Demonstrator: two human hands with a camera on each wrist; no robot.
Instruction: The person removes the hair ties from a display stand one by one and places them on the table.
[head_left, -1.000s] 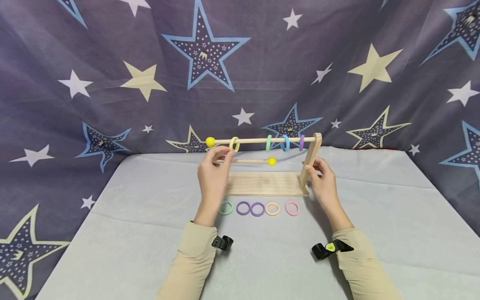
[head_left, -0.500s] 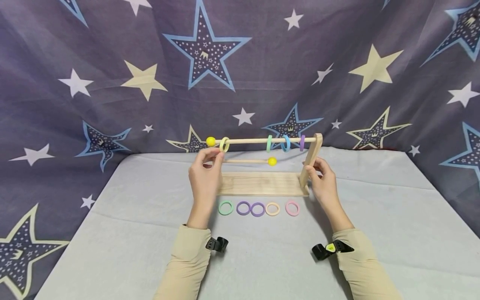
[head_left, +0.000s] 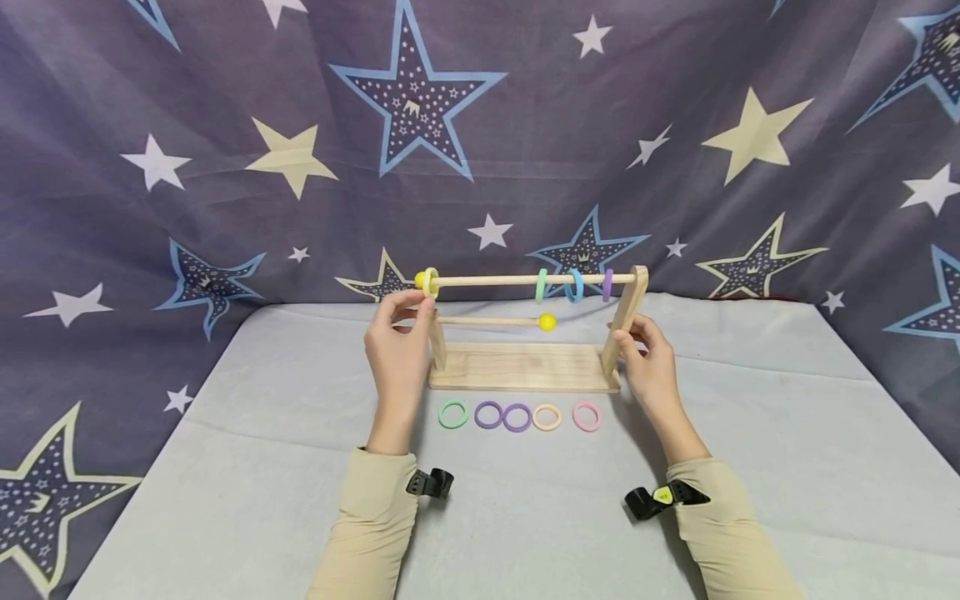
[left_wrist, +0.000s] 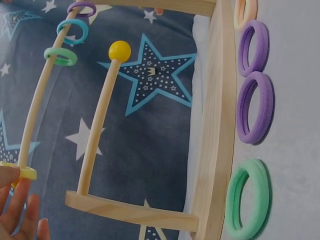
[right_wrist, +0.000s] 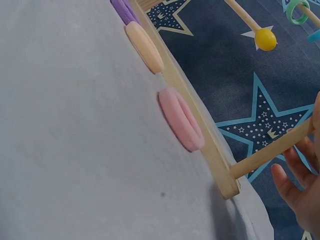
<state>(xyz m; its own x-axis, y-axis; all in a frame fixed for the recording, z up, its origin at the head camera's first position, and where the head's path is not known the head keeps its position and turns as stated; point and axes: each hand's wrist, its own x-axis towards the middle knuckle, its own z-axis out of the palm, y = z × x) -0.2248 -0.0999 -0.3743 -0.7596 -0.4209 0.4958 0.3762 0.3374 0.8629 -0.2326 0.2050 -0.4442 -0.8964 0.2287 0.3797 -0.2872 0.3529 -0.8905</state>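
Starry backdrop, left hand pinching yellow ring, right hand gripping wooden upright

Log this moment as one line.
left hand: pinches yellow ring at upper yellow knob | right hand: holds right post | loose: five rings on table

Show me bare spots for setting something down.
Grey cloth tabletop lies bare left of the left hand, right of the right hand, and between the tan fabric sleeves. Crowded: the strip where five coloured fabric rings lie before the pale wooden rack.
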